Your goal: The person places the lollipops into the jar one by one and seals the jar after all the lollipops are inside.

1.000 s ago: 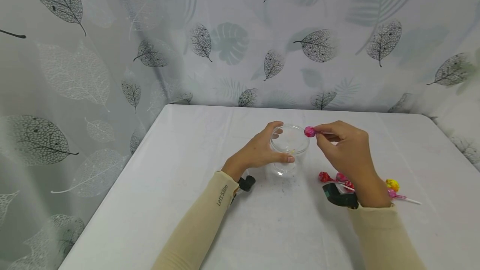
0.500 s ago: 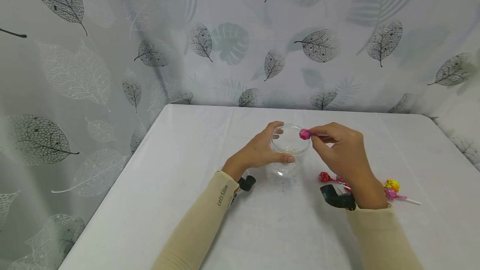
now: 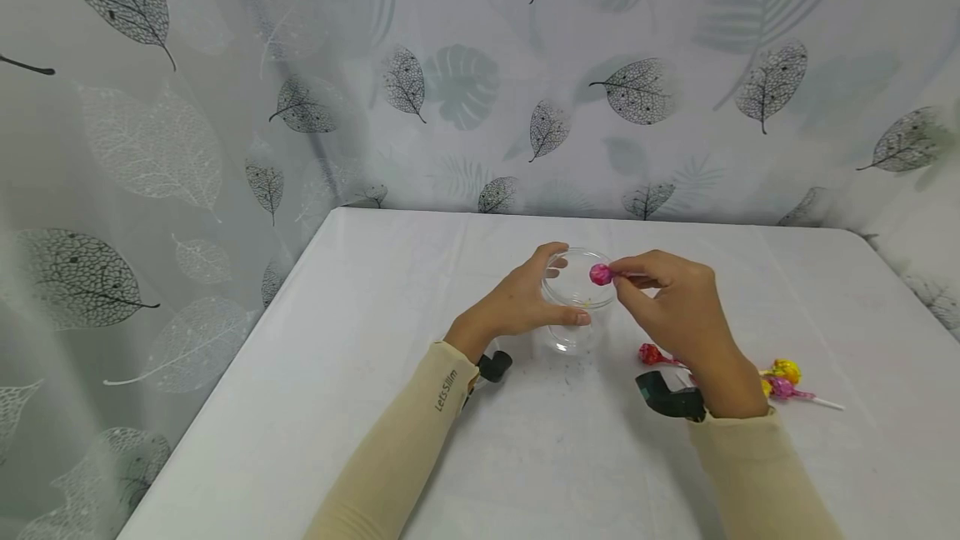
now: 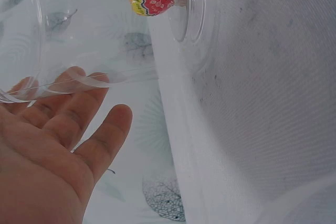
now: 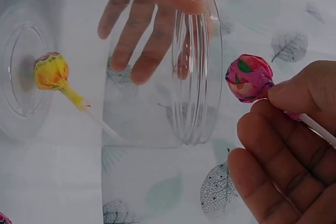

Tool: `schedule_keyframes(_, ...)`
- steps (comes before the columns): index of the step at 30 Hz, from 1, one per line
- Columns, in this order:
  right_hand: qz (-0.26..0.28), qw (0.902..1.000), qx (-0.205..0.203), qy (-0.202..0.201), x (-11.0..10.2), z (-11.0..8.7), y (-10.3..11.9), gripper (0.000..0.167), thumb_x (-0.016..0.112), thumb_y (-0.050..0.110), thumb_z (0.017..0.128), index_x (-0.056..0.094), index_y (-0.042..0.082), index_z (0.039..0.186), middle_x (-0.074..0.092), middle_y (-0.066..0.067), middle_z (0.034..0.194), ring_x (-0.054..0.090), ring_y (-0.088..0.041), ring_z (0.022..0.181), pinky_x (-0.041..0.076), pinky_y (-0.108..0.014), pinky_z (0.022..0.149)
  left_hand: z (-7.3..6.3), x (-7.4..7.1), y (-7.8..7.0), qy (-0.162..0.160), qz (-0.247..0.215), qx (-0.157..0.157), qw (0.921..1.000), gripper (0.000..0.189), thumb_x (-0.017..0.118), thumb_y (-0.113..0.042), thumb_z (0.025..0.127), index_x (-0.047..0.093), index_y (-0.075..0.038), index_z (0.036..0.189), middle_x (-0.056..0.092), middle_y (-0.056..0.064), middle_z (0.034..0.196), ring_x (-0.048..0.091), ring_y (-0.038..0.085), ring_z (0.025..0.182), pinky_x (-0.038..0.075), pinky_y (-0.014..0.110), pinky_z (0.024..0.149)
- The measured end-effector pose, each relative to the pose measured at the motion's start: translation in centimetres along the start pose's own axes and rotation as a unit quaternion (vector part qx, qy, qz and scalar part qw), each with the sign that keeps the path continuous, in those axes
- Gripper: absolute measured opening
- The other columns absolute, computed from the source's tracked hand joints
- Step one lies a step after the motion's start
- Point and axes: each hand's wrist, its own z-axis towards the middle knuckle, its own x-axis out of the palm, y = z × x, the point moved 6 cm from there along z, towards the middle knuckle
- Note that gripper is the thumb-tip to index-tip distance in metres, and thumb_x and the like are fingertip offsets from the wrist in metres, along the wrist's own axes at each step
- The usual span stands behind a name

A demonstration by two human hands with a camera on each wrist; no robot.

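Where right fingers (image 5: 289, 129) pinch, pink lollipop (image 5: 249, 78), projecting ball-first.

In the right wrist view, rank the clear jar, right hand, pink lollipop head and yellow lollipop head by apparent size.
1. Clear jar
2. Right hand
3. Pink lollipop head
4. Yellow lollipop head
Pink only narrowly beats yellow; nearness to the camera may explain it.

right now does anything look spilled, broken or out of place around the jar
Just some small dark specks on the white table beside the jar, odd because they break up the plain white; stains or crumbs, I can't tell. The jar stands upright with no visible crack.
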Motion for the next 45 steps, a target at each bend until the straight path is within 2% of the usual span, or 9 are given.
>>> schedule_keyframes(4, 0.002, 0.9999, -0.012, -0.002, 0.2, 0.0, 0.2, 0.016, 0.080, -0.005, 0.086, 0.080, 0.000, 0.101, 0.079, -0.010, 0.094, 0.077, -0.028, 0.084, 0.041, 0.001, 0.082, 0.0, 0.0, 0.0, 0.000, 0.003, 0.000, 1.0000, 0.109, 0.090, -0.051, 0.078, 0.025, -0.025, 0.163, 0.048, 0.005, 0.159, 0.047, 0.021, 0.145, 0.041, 0.054, 0.115)
schedule_keyframes(7, -0.001, 0.9999, -0.014, 0.001, 0.4, -0.1, 0.3, 0.016, 0.080, -0.004, 0.086, 0.081, 0.002, 0.101, 0.080, -0.010, 0.094, 0.077, -0.028, 0.084, 0.043, -0.002, 0.079, 0.0, -0.1, 0.1, 0.000, 0.004, 0.000, 1.0000, 0.109, 0.090, -0.052, 0.078, 0.025, -0.027, 0.162, 0.049, 0.002, 0.158, 0.047, 0.020, 0.145, 0.041, 0.054, 0.115)
schedule_keyframes(12, -0.013, 0.9998, -0.014, 0.012, 0.9, -0.2, 0.3, 0.016, 0.081, -0.002, 0.086, 0.081, 0.003, 0.101, 0.080, -0.009, 0.094, 0.076, -0.027, 0.085, 0.055, -0.023, 0.067, 0.0, 0.0, 0.1, 0.001, 0.002, 0.001, 1.0000, 0.109, 0.090, -0.052, 0.078, 0.025, -0.027, 0.163, 0.049, 0.001, 0.158, 0.047, 0.021, 0.145, 0.042, 0.054, 0.114)
schedule_keyframes(16, -0.018, 0.9995, -0.021, 0.015, 1.2, -0.3, 0.4, 0.017, 0.082, -0.002, 0.085, 0.081, 0.002, 0.101, 0.080, -0.010, 0.093, 0.076, -0.027, 0.083, 0.058, -0.034, 0.063, 0.0, 0.0, 0.2, 0.001, 0.002, 0.002, 1.0000, 0.109, 0.089, -0.052, 0.079, 0.025, -0.026, 0.163, 0.048, 0.003, 0.159, 0.046, 0.021, 0.145, 0.042, 0.055, 0.114)
schedule_keyframes(23, -0.018, 0.9992, -0.028, 0.021, 1.5, -0.3, 0.5, 0.016, 0.081, -0.004, 0.084, 0.080, 0.001, 0.099, 0.079, -0.011, 0.091, 0.075, -0.027, 0.081, 0.055, -0.031, 0.057, 0.1, 0.1, 0.2, 0.004, 0.009, 0.003, 0.9999, 0.108, 0.088, -0.053, 0.079, 0.024, -0.028, 0.163, 0.047, 0.005, 0.159, 0.046, 0.023, 0.146, 0.041, 0.057, 0.115)
schedule_keyframes(30, -0.015, 0.9991, -0.032, 0.024, 1.9, -0.4, 0.5, 0.016, 0.081, -0.005, 0.084, 0.080, 0.000, 0.099, 0.079, -0.011, 0.090, 0.075, -0.027, 0.080, 0.054, -0.031, 0.056, 0.1, 0.1, 0.2, 0.002, 0.010, 0.005, 0.9999, 0.108, 0.088, -0.052, 0.079, 0.024, -0.029, 0.163, 0.047, 0.003, 0.159, 0.045, 0.022, 0.146, 0.041, 0.057, 0.115)
schedule_keyframes(37, -0.014, 0.9988, -0.041, 0.023, 2.1, -0.5, 0.7, 0.016, 0.080, -0.006, 0.083, 0.080, 0.000, 0.098, 0.079, -0.010, 0.088, 0.075, -0.026, 0.078, 0.053, -0.032, 0.056, -0.1, 0.0, 0.1, 0.002, 0.010, 0.011, 0.9999, 0.108, 0.088, -0.053, 0.080, 0.024, -0.029, 0.163, 0.047, 0.006, 0.160, 0.046, 0.022, 0.146, 0.040, 0.057, 0.115)
schedule_keyframes(45, -0.020, 0.9988, -0.032, 0.031, 2.3, -0.5, 0.6, 0.016, 0.081, -0.005, 0.083, 0.081, 0.002, 0.099, 0.079, -0.009, 0.088, 0.074, -0.025, 0.078, 0.051, -0.030, 0.056, -0.1, 0.0, 0.2, 0.003, 0.011, 0.015, 0.9998, 0.108, 0.088, -0.053, 0.080, 0.024, -0.029, 0.163, 0.047, 0.005, 0.159, 0.046, 0.020, 0.146, 0.041, 0.055, 0.115)
